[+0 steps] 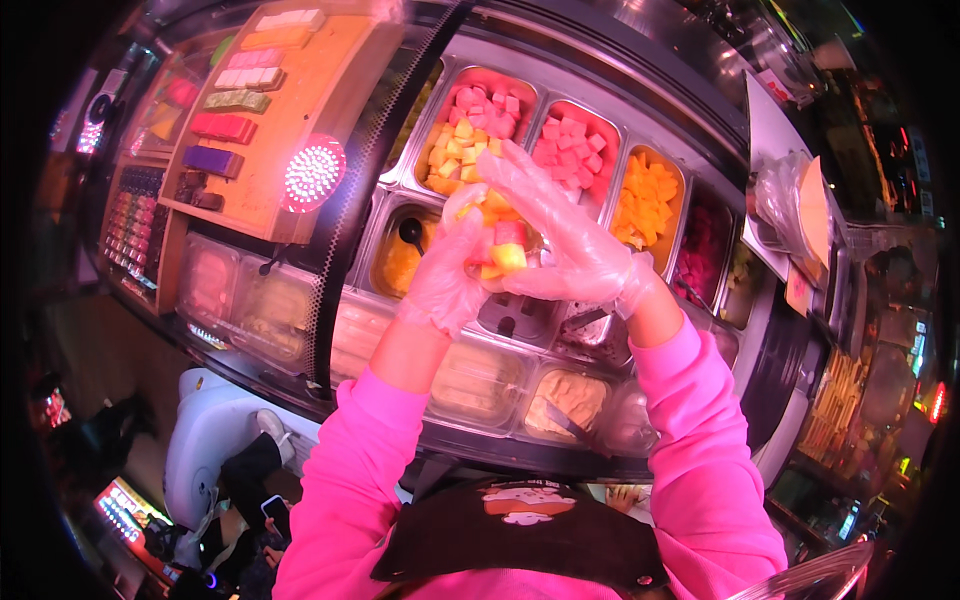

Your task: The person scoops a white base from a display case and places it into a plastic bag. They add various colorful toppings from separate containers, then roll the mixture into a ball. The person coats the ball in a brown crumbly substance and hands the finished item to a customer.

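1. Pink-tinted and gloved in thin clear plastic, the left hand [448, 268] and the right hand [572, 228] of one person met near the centre of the view, above metal pans [622, 150].
2. Between them sat a cluster of fruit cubes [507, 257], yellow, orange and pinkish red, held by both hands together; what lay beneath the fruit could not be told.
3. The left hand curved around the cluster from the left, its fingers bent in. The right hand arched over from the right in a wider hold, fingers stretched toward the far side and thumb near the fruit's lower edge.
4. Just beyond the hands, one of the pans contained pale pink cubes [490, 108] at the back and yellow cubes [455, 160] in front. To the right came red-pink cubes [568, 150], then bright orange pieces [645, 195].
5. Beside the left hand, a black spoon [411, 232] rested in orange food [400, 272].
6. Nearer the body, a flat blade [570, 422] lay in a beige spread [565, 390].
7. Farther left, a wooden tray [262, 205] bore a row of coloured blocks [225, 128].
8. Bright pink sleeves [700, 420] flanked a dark apron [430, 540] at the lower edge.
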`<state>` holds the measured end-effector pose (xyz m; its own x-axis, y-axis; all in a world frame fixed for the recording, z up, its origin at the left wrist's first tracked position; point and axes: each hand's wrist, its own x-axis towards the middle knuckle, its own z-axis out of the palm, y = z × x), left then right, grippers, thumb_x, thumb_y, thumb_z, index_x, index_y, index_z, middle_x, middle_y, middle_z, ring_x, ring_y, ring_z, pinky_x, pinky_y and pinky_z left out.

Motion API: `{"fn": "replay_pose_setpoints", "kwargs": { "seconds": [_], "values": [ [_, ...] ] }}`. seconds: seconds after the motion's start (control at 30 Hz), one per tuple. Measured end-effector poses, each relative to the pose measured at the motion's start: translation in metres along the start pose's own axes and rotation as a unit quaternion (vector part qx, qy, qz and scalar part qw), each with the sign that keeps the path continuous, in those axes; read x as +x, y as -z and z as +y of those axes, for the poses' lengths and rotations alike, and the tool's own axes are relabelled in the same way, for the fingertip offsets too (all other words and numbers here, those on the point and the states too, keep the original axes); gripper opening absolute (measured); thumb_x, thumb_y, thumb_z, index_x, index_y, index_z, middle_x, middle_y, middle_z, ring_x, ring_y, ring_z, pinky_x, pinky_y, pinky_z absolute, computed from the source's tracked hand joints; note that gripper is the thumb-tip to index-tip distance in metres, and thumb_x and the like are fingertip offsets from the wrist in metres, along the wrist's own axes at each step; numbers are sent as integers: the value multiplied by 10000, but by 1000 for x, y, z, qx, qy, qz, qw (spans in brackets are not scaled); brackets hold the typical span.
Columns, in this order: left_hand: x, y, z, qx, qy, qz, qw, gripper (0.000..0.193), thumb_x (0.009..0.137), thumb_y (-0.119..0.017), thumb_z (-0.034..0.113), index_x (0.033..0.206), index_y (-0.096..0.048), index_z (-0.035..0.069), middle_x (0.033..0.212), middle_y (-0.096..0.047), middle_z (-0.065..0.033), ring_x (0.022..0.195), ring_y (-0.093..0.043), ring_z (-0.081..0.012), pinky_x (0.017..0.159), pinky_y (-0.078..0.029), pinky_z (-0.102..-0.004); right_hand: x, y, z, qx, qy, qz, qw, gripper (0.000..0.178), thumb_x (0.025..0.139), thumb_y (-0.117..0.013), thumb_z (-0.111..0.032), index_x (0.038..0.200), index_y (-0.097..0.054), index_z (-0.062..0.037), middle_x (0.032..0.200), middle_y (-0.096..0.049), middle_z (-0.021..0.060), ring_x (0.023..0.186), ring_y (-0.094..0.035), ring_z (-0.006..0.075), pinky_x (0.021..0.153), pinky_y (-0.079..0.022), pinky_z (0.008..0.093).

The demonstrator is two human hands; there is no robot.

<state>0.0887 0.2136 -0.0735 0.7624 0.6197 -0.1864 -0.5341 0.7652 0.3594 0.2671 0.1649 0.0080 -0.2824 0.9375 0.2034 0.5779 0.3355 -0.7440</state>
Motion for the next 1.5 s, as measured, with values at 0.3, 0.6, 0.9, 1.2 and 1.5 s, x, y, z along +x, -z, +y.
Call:
{"fn": "replay_pose_setpoints", "kwargs": {
  "seconds": [0.3, 0.6, 0.9, 1.2, 1.5],
  "values": [
    [9, 4, -28, -87, 50, -9, 995, 568, 1057, -579, 158, 1566, -334, 104, 1470, -521, -127, 1273, -611, -219, 1021, -573, -384, -20, -32, 7, -180, 32, 117, 976, 742, 910, -701, -329, 1493, -417, 33, 1241, -533, 275, 1107, -571, 472, 977, -474, 512],
    [-29, -34, -35, -15, 53, -33, 998, 665, 955, -712, 173, 1530, -381, 120, 1418, -543, -146, 1251, -615, -299, 965, -606, -462, -53, 7, -42, 109, -116, 98, 982, 711, 967, -676, -414, 1476, -480, 42, 1381, -570, 217, 1234, -595, 324, 1037, -486, 398],
    [-68, -57, -45, -55, 111, -7, 992, 711, 906, -789, 238, 1501, -411, 150, 1379, -576, -154, 1254, -612, -372, 965, -569, -641, -95, -3, -18, 500, -488, 142, 702, 563, 1058, -535, -511, 1241, -685, 0, 1113, -716, 112, 982, -669, 204, 843, -530, 369],
    [-113, -59, -41, 9, 121, -5, 993, 756, 895, -813, 259, 1509, -407, 87, 1426, -544, -121, 1301, -586, -307, 1027, -574, -494, -126, -13, -59, 502, -364, 176, 764, 291, 1006, -634, -251, 1059, -745, 12, 844, -684, 43, 694, -596, 117, 610, -443, 263],
    [-130, -56, -39, 118, 129, -26, 984, 874, 851, -845, 277, 1561, -355, 143, 1481, -504, -102, 1328, -557, -322, 1052, -548, -549, -137, -58, -82, 445, -354, 264, 779, 191, 975, -697, -163, 1047, -722, 13, 1016, -713, 61, 918, -671, 143, 817, -545, 302]
  ]
}}
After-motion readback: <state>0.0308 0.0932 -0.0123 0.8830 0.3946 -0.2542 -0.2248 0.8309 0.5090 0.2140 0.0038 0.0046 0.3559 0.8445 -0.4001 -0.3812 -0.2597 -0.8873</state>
